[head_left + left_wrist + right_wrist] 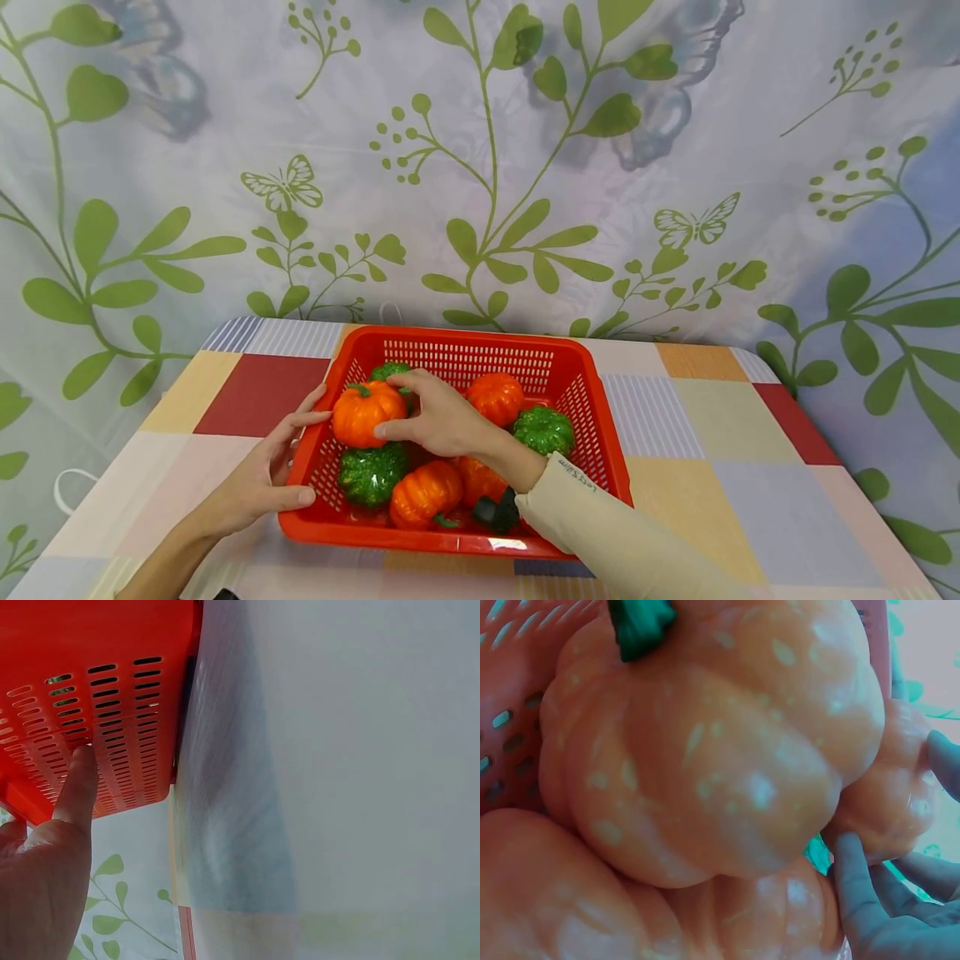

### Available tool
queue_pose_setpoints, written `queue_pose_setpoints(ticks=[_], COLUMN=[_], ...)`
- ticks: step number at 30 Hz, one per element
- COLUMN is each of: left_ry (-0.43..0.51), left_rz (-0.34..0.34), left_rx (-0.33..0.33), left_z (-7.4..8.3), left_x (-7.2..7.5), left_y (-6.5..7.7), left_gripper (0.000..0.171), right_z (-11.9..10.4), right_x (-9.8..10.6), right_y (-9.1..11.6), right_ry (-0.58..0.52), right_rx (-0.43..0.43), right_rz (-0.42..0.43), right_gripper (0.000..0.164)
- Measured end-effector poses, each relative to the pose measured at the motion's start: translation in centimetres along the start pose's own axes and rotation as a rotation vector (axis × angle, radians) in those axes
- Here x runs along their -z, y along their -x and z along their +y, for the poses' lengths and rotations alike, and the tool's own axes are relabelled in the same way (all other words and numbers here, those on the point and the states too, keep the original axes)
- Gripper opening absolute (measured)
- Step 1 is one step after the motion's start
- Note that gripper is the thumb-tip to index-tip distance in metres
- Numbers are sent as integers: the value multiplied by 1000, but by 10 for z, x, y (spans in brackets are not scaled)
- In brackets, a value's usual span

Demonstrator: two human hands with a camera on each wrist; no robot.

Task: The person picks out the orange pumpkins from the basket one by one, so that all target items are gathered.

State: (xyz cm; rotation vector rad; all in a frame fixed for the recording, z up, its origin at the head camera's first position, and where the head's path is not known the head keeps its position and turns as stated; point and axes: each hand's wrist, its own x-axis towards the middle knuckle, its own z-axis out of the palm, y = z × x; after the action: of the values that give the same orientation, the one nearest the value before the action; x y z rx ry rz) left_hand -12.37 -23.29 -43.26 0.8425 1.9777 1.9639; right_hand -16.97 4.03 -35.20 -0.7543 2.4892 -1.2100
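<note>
An orange pumpkin [367, 414] with a green stem is at the left side of a red plastic basket [450, 546]. My right hand [442, 417] reaches across the basket and grips this pumpkin between thumb and fingers. The right wrist view shows the fingers [855, 877] against the held pumpkin [892, 787], partly behind a larger-looking orange pumpkin [712, 742] close to the camera. My left hand [251, 479] touches the basket's left rim, thumb near the front corner. In the left wrist view, one extended finger [79, 791] lies on the basket's slotted outer wall [120, 697].
Inside the basket also lie a green pumpkin [372, 475], an orange pumpkin [425, 494], another green one [543, 431] and a reddish-orange one [495, 398]. The basket stands on a patchwork-patterned tablecloth [742, 500]. A leaf-printed curtain [337, 167] hangs behind.
</note>
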Motion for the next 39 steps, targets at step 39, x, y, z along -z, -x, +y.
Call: queue_pose_setpoints(ticks=[39], left_ry=[-14], left_rz=[19], left_rx=[-22], left_z=[1], left_x=[-1], left_y=[0], left_gripper=[69], right_z=[-20], right_x=[15], right_y=[18], right_ry=[25], right_rx=[-45], right_rz=[25], right_gripper=[69])
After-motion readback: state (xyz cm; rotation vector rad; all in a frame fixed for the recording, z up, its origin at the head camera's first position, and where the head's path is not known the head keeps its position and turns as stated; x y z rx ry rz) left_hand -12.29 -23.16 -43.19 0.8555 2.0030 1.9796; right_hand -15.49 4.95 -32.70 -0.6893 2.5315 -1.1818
